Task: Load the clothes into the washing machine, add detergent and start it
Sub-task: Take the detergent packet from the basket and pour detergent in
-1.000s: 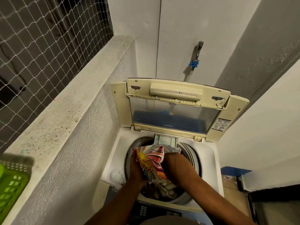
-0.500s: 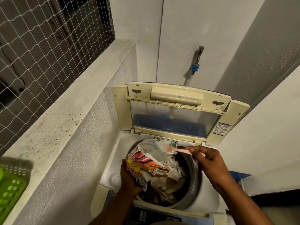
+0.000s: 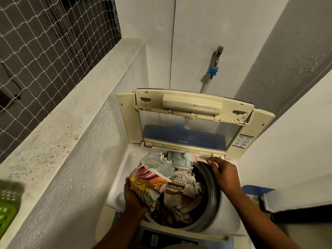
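Single head cam, wide-angle, pitched steeply down into the washing machine (image 3: 125, 164) from the front, close in over its opening. Faces the raised lid (image 3: 194, 105) and the rear-wall tap (image 3: 214, 69). Far-left edge is blurred, probably a green basket (image 3: 7, 216).

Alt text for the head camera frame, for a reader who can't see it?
A person's left hand grips an open colourful detergent bag over a top-loading washing machine holding clothes, while the right hand pinches a pale scoop above the detergent drawer. The lid stands raised.
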